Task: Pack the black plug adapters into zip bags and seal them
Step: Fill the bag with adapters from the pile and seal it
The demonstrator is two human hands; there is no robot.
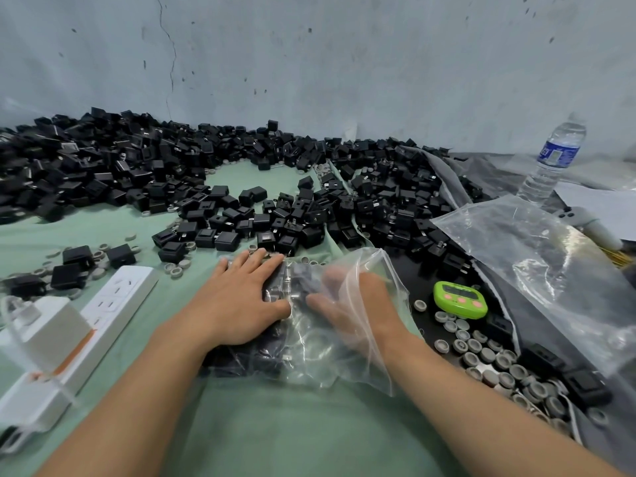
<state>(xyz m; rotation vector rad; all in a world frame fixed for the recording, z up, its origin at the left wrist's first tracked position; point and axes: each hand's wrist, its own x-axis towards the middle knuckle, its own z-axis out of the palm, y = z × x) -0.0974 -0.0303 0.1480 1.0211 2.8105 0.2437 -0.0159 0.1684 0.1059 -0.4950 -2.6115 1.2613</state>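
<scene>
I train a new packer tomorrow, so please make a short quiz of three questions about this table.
1. True or false: the left hand presses flat on the zip bag.
2. The timer is: A red, B green, C blue?
3. Which hand shows through the bag's plastic?
Key: 1 true; 2 B; 3 the right hand.

A crumpled clear zip bag (320,356) lies flat, apparently part-filled with black plug adapters (300,285).
</scene>
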